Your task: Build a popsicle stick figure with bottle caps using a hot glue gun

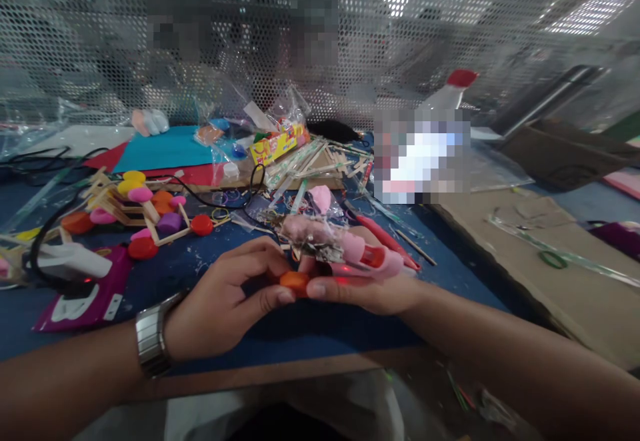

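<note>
My left hand [215,304], with a metal-banded watch [153,340] on the wrist, pinches an orange bottle cap [294,284] between thumb and fingers. The thumb of my right hand [377,294] touches the cap's other side. A pink hot glue gun [353,248] lies across my right hand, its front end pointing left and crusted with stringy residue. The right hand's fingers are closed about it and partly hidden. A small red glow shows beneath its body. Both hands are above the blue table [360,334], near its front edge.
Stick frames with coloured caps [163,211] stand at left, behind a purple power strip [107,294] with a white plug [77,261]. Wooden sticks [305,168], red-handled pliers [385,238] and black cables lie beyond my hands. Cardboard [530,254] covers the right side.
</note>
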Demonstrator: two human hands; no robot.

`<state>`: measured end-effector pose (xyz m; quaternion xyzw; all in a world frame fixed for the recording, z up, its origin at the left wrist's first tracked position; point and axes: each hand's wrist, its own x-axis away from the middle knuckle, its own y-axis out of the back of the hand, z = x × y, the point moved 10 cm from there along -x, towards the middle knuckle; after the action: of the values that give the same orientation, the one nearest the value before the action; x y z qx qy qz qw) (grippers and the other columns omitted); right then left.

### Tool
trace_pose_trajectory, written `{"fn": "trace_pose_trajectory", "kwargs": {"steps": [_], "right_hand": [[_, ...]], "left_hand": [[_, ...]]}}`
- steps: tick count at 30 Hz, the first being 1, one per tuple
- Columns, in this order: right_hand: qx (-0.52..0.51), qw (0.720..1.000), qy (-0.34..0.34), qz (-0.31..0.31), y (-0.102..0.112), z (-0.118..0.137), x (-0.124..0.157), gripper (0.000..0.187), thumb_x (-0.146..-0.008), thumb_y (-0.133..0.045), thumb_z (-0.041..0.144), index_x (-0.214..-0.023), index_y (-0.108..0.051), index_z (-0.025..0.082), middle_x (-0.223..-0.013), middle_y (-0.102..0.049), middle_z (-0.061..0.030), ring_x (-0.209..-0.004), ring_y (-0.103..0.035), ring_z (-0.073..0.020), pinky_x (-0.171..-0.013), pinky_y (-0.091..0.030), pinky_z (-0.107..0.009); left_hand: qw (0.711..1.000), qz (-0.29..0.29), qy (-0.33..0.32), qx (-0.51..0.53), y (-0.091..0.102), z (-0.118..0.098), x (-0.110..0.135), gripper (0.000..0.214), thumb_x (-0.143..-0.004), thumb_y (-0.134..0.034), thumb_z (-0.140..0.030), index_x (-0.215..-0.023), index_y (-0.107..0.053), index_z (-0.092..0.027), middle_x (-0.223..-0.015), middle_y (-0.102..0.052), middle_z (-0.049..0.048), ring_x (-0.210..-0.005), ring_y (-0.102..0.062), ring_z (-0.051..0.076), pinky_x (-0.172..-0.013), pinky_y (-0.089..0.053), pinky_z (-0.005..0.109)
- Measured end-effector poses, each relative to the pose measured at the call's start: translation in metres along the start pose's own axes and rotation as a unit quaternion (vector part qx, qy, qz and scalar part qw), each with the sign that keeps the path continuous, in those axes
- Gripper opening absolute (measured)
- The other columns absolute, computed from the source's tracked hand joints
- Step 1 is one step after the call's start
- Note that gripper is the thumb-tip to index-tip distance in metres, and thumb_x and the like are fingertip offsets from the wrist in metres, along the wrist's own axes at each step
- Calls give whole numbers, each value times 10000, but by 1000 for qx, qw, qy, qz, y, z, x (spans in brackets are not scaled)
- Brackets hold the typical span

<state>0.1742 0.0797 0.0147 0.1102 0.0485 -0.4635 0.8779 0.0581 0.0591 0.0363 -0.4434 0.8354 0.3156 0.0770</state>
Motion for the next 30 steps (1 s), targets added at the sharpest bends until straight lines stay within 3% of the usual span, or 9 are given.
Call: {"fn": "trace_pose_trajectory", "kwargs": {"steps": [4, 10, 25, 30], "right_hand": [[10, 1000, 6, 4, 0, 4, -2, 168, -864, -809, 319, -823, -731, 176, -693, -675, 3, -591, -587, -105, -539, -480, -216], [-54, 998, -38, 11, -5, -8, -2, 328, -896, -772, 483, -842, -684, 172, -607, -591, 37, -506, -545, -85, -449, -444, -192], [-117, 988, -102, -26, -5, -21, 0, 439, -812, -833, 572, -850, -646, 176, -687, -633, 37, -527, -622, -78, -495, -501, -193], [-112, 988, -98, -33, -1, -18, -3, 479, -797, -833, 607, -801, -609, 184, -625, -638, 33, -521, -595, -88, -472, -446, -191]], "left_hand": [[1000, -1, -6, -11, 0, -1, 0, 178, -1016, -662, -308, -914, -705, -169, -977, -720, 60, -917, -682, 161, -825, -547, 256], [1000, -7, -22, -17, 1, -4, -1, 124, -1014, -673, -288, -963, -717, -184, -1003, -720, 39, -956, -686, 140, -873, -537, 228], [998, -19, -8, -54, 4, -1, -1, 165, -1015, -662, -326, -921, -689, -193, -949, -676, 28, -873, -661, 147, -772, -532, 243], [999, -26, -13, -34, 6, -3, -1, 101, -1009, -667, -294, -976, -702, -205, -966, -683, 32, -886, -657, 158, -787, -530, 264]]}}
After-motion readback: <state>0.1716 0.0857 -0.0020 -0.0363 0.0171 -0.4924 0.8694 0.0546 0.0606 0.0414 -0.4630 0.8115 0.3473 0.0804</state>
